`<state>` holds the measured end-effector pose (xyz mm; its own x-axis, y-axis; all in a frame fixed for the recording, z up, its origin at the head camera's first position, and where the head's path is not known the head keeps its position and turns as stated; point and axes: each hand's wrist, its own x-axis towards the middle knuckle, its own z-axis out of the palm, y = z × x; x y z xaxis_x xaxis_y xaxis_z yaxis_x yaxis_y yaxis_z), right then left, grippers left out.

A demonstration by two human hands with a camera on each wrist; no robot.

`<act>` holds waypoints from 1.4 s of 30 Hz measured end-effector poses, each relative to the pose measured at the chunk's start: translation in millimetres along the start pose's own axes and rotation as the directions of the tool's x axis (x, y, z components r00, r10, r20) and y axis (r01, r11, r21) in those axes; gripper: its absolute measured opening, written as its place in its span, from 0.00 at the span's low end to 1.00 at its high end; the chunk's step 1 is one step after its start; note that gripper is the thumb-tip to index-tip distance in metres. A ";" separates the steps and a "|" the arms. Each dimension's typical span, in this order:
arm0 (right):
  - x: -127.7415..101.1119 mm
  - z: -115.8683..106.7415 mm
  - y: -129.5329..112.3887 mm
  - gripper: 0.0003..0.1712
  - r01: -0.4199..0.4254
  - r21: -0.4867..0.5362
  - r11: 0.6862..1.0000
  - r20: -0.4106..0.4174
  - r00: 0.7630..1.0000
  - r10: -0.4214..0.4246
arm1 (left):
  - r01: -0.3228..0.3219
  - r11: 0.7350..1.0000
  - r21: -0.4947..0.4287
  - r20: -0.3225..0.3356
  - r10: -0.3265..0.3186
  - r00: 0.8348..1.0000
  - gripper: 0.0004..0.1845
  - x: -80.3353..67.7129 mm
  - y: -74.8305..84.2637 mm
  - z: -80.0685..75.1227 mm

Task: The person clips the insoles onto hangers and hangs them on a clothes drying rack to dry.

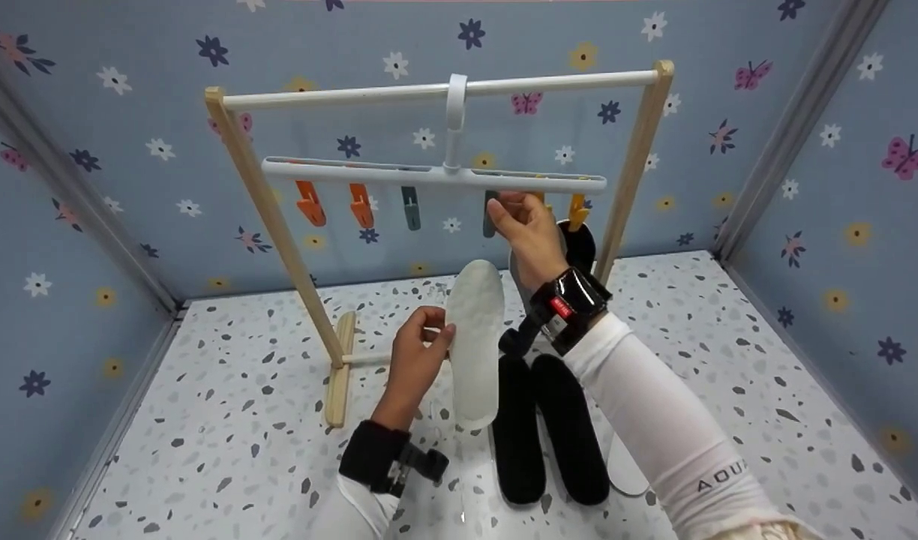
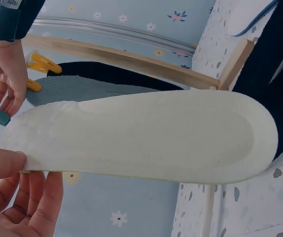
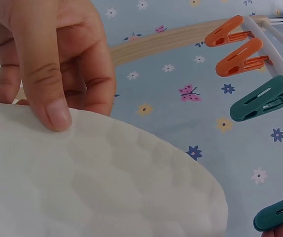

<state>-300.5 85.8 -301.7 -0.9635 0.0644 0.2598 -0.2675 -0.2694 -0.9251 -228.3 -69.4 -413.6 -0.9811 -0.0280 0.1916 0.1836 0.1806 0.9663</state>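
Observation:
My left hand (image 1: 420, 352) pinches a white shoe insole (image 1: 475, 345) by its left edge, thumb on the front face and fingers behind. The insole stands upright below the white clip hanger (image 1: 399, 175), its rounded top under the clips. With thumb and fingers my right hand (image 1: 532, 236) grips a dark green clothespin (image 1: 490, 216) on the hanger; its tip shows in the left wrist view. Just behind that hand, a grey insole (image 2: 102, 89) and a black insole (image 1: 580, 246) hang from yellow clothespins (image 2: 44, 63). The right forearm partly hides them in the head view.
Two black insoles (image 1: 520, 435) lie on the speckled surface, with a white insole (image 1: 625, 469) partly under the right sleeve. A wooden-sided rack (image 1: 268, 217) carries the hanger. Orange clothespins (image 1: 360, 204) and another green clothespin (image 1: 411, 208) hang unused at the left.

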 end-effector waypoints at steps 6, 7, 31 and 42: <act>0.6 2.3 3.4 0.04 -0.004 0.040 0.999 -0.032 0.999 0.005 | -0.001 1.000 -0.004 -0.011 0.001 1.000 0.11 5.8 2.8 1.4; 0.8 2.6 3.9 0.04 -0.005 0.047 0.999 -0.038 0.999 0.007 | 0.000 1.000 -0.004 -0.015 0.000 1.000 0.11 6.6 2.8 1.8; 1.1 4.2 3.2 0.04 -0.031 0.053 0.998 -0.050 0.998 0.033 | -0.007 0.999 0.043 -0.062 0.009 0.998 0.09 24.7 10.8 8.2; 0.9 5.3 1.1 0.04 -0.032 0.073 0.997 -0.058 0.998 0.036 | -0.014 0.998 0.057 -0.065 0.018 0.998 0.09 27.8 9.9 8.4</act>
<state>-301.5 80.4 -301.0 -0.9715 0.1103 0.2099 -0.2354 -0.3403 -0.9104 -254.3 -60.1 -400.2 -0.9714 -0.0890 0.2199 0.1939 0.2364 0.9521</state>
